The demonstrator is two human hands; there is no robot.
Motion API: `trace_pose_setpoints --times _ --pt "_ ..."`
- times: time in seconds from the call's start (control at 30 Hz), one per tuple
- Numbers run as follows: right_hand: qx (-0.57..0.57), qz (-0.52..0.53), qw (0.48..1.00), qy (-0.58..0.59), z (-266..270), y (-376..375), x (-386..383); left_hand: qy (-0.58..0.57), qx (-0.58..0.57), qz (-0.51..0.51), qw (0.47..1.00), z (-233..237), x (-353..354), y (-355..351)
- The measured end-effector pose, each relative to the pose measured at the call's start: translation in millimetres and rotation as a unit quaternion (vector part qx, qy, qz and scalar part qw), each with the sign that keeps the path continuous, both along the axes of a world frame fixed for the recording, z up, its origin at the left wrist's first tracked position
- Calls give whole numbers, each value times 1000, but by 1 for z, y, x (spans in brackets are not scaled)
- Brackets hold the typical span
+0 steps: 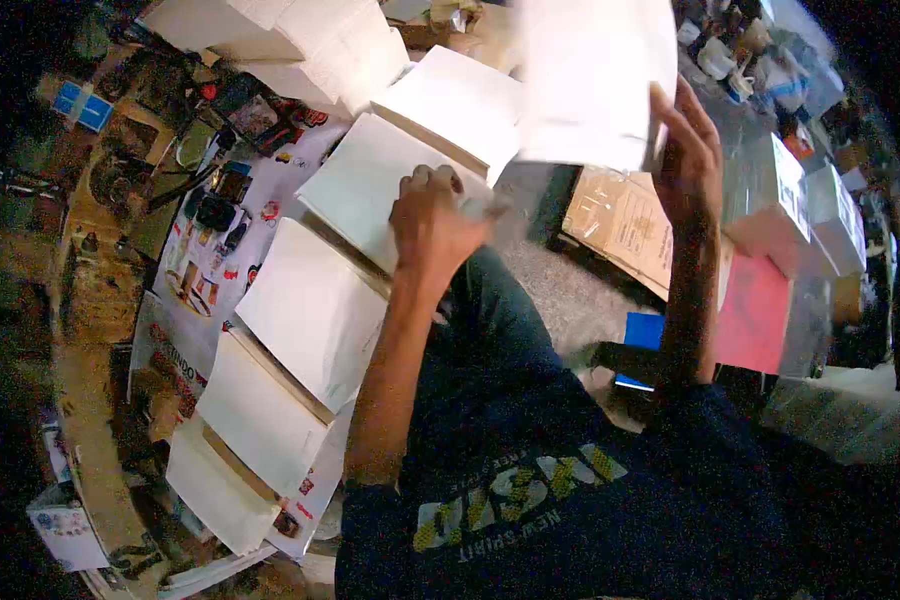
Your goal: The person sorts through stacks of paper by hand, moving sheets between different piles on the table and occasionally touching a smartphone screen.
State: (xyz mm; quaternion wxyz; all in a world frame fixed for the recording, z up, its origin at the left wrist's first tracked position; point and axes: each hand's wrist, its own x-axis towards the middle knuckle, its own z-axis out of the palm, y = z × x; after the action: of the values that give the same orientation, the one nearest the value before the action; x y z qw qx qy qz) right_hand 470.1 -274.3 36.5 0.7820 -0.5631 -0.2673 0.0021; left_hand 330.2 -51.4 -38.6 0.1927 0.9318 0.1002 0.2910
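Right grip (692, 150) clamps a white sheaf (595, 80) beside the paper row (312, 312), apparently to hold its pages together; left grip (432, 225) curls over the row, whether pinching I can't tell.

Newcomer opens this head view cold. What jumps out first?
Probably the bright white paper at top centre-right, with the right hand at its right edge. Next, the row of pale rectangular stacks running diagonally from upper centre to lower left, the left hand at one near the top. Then the pinkish-red panel at right, vivid among duller surroundings.
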Motion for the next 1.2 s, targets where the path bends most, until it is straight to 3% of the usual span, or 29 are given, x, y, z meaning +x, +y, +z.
trace_pose_setpoints --times 0.07,0.1,0.2,0.3,0.37,0.43,0.47,0.6,0.67,0.77,0.83,0.9,0.93,0.97,1.0,1.03,1.1,1.13,1.2 --pt "-29 -32 999 -26 -16 -13 17 104 66 69 990 -5 13 -3" --pt "-30 -30 999 -7 -22 -14 22 103 66 73 990 -6 17 5" --pt "-31 -18 998 59 -33 -8 28 153 -110 -100 977 -4 11 38" --pt "-125 -29 985 113 -23 13 7 158 -188 -50 968 6 -6 43" --pt "-97 68 983 140 -46 18 30 118 -193 -38 973 9 -11 42" --pt "-90 59 988 114 -35 29 25 150 -306 -64 938 5 -11 46" --pt "-86 47 991 92 -31 33 23 156 -299 -49 940 3 -11 48" --pt "-113 45 986 113 -25 29 30 126 -342 -68 929 8 -16 49" --pt "-139 60 984 89 -24 25 32 141 -404 -31 903 16 -22 45" --pt "-137 86 981 111 -30 25 36 148 -327 30 933 22 -27 49" --pt "-213 72 972 73 -46 33 44 105 -343 38 933 26 -42 46" --pt "-169 109 979 46 -76 44 51 -17 -494 -12 869 35 -63 39" --pt "-238 105 963 69 -66 62 36 -15 -495 -9 869 39 -76 39" --pt "-278 107 953 58 -54 72 18 -7 -422 -12 907 42 -90 41" --pt "-262 142 954 15 -83 84 31 2 -347 -13 938 44 -104 41" --pt "-246 179 952 -30 -112 96 44 2 -346 -7 938 41 -120 34" --pt "-306 236 921 50 -102 109 24 175 -91 126 972 37 -149 24" --pt "-345 222 908 89 -88 111 10 174 -94 138 971 38 -154 21" --pt "-288 216 925 122 -96 116 4 214 -48 165 962 40 -162 11"
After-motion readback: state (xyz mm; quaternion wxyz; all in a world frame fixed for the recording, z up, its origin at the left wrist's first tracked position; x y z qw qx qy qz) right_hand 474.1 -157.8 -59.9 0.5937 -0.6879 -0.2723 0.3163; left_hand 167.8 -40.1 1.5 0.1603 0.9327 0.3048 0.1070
